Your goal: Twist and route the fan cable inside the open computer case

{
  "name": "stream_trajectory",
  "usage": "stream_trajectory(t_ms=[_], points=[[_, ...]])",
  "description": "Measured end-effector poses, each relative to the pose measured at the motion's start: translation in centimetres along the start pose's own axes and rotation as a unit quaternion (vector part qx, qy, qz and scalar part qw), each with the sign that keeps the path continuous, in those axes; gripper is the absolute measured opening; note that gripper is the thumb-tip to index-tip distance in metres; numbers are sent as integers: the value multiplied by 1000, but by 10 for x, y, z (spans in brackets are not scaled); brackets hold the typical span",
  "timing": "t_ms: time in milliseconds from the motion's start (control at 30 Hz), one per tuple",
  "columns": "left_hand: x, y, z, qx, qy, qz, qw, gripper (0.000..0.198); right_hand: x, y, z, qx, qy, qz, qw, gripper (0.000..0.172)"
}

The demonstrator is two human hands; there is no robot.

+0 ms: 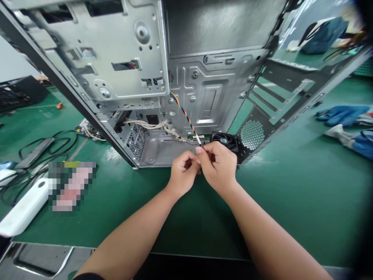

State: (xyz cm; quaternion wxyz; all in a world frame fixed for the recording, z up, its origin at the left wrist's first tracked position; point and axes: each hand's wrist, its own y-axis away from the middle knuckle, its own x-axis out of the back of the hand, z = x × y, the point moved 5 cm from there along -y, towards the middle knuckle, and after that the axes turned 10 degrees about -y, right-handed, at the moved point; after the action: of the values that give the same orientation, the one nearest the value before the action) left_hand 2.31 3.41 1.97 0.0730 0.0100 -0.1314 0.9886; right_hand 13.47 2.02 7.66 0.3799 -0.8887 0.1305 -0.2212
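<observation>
Both my hands meet in front of an open computer case (145, 42) that stands on the table. A twisted multicoloured cable (186, 116) comes out from behind the case's metal drive panel and runs down to my fingers, with a white sleeve near its end. My right hand (220, 165) pinches the cable's end just below that sleeve. Fingertips of my left hand (184, 173) are closed against the same end; the tip itself is hidden between the fingers. Behind my right hand a black cooling fan (224, 140) sits at the bottom of the case. Pale bundled wires (151, 124) lie inside.
Left on the green table (116, 217) are a white power strip (25, 206), a black adapter with cables (36, 151) and a blurred-out item (71, 186). Blue gloves (344, 114) lie at the right, and a dark blue bag (325, 37) stands at the back right.
</observation>
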Motion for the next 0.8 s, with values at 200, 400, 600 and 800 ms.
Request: stream_trajectory(t_ms=[200, 400, 600, 800], points=[[3, 2, 8, -35, -71, 52, 996, 23, 1, 1, 1, 1, 17, 19, 1000, 21], [1, 3, 4, 9, -12, 24, 1000, 25, -2, 2, -1, 26, 8, 0, 1000, 21], [-4, 1, -4, 34, 77, -37, 996, 27, -3, 1, -1, 22, -3, -17, 1000, 20], [-5, 1, -8, 52, 106, -48, 992, 26, -2, 1, -1, 16, -11, -15, 1000, 21]])
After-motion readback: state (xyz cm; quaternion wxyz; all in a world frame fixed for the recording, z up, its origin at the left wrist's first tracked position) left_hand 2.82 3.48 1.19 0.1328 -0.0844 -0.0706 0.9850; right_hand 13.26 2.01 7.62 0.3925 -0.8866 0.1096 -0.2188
